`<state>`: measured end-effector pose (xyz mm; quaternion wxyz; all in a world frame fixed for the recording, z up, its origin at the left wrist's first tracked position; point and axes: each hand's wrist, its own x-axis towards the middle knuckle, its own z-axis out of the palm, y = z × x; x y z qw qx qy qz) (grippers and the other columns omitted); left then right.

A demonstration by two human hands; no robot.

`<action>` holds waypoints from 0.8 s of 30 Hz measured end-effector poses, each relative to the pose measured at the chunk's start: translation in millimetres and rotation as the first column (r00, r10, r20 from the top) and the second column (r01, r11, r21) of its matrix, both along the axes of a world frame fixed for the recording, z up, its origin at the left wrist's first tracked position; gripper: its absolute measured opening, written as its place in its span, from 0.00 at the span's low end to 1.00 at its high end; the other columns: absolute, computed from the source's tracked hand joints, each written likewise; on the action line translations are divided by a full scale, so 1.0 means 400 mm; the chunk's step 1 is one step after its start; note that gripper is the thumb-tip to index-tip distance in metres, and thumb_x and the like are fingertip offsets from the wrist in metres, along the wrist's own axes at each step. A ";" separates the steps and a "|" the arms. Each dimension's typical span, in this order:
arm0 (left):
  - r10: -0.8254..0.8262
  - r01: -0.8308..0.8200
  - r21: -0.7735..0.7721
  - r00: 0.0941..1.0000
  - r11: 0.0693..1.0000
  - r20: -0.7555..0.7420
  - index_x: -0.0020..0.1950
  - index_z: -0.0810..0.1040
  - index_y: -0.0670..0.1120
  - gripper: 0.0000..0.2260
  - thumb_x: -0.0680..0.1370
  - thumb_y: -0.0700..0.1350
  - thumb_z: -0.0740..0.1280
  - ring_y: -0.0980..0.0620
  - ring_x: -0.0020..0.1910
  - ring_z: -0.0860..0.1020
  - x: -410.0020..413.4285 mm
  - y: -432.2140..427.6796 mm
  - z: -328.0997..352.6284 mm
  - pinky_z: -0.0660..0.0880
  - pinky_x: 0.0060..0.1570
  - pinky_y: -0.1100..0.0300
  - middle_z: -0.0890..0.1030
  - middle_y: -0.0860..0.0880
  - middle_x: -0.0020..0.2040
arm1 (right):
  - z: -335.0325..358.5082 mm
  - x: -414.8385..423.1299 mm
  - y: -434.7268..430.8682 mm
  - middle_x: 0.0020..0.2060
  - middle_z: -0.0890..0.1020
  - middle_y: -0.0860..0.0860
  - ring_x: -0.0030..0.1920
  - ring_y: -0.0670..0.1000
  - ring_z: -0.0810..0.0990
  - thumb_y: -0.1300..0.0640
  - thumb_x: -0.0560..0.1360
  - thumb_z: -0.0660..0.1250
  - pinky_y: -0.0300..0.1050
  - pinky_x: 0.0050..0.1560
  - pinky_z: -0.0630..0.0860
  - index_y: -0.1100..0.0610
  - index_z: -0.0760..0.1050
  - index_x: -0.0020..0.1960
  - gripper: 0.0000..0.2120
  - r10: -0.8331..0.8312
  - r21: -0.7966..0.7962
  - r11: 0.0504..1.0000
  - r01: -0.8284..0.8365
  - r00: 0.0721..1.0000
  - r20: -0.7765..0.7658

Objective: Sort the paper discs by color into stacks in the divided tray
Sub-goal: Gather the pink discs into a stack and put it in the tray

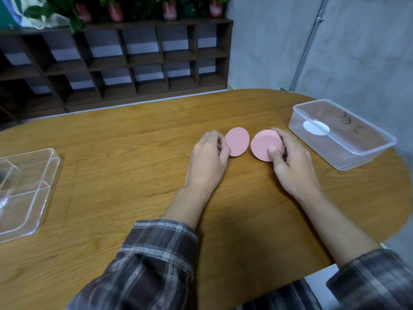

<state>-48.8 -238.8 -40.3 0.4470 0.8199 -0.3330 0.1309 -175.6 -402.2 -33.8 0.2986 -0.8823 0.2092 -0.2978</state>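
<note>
My left hand (209, 159) pinches a single pink paper disc (238, 141) by its left edge, a little above the wooden table (125, 166). Just to the right, my right hand (290, 162) grips a small stack of pink discs (263, 145), thumb on top and fingers curled round the far edge. The clear divided tray (33, 191) lies at the table's left edge, far from both hands. A clear plastic box (344, 151) at the right holds a white disc (312, 128).
A dark wooden cubby shelf (134, 61) with potted plants on top stands behind the table. A grey wall (335, 45) rises to the right. The table's rounded right edge (400, 166) runs close past the plastic box.
</note>
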 end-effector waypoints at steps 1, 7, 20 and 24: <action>0.009 -0.010 -0.037 1.000 0.999 -0.028 0.45 0.76 0.46 0.04 0.80 0.41 0.67 0.52 0.39 0.75 -0.004 0.009 0.002 0.73 0.43 0.59 0.78 0.51 0.41 | 0.000 0.001 0.000 0.69 0.77 0.50 0.68 0.52 0.74 0.60 0.81 0.64 0.46 0.70 0.68 0.52 0.70 0.75 0.22 0.004 0.000 1.000 -0.004 1.000 -0.002; -0.116 0.100 -0.103 0.980 0.990 -0.160 0.44 0.78 0.45 0.03 0.76 0.39 0.70 0.52 0.35 0.77 -0.039 0.044 0.020 0.71 0.38 0.70 0.81 0.50 0.36 | 0.004 0.002 0.007 0.67 0.75 0.45 0.66 0.39 0.69 0.59 0.83 0.63 0.22 0.64 0.58 0.51 0.64 0.80 0.27 0.092 0.006 0.996 -0.092 0.996 0.004; -0.229 0.204 -0.126 0.946 0.971 -0.231 0.65 0.85 0.47 0.15 0.78 0.44 0.75 0.59 0.35 0.76 -0.037 0.024 0.002 0.73 0.42 0.72 0.83 0.50 0.41 | -0.009 0.008 0.024 0.43 0.73 0.45 0.44 0.47 0.75 0.53 0.82 0.53 0.43 0.52 0.72 0.47 0.64 0.80 0.26 0.275 0.130 0.953 -0.275 0.961 0.013; -0.183 0.165 -0.125 0.972 0.978 -0.149 0.61 0.87 0.47 0.11 0.78 0.45 0.75 0.56 0.37 0.77 -0.040 0.026 0.001 0.71 0.43 0.72 0.82 0.48 0.41 | -0.004 0.007 0.035 0.47 0.73 0.40 0.51 0.41 0.73 0.51 0.83 0.55 0.34 0.55 0.65 0.47 0.56 0.83 0.28 0.286 0.092 0.956 -0.279 0.955 -0.078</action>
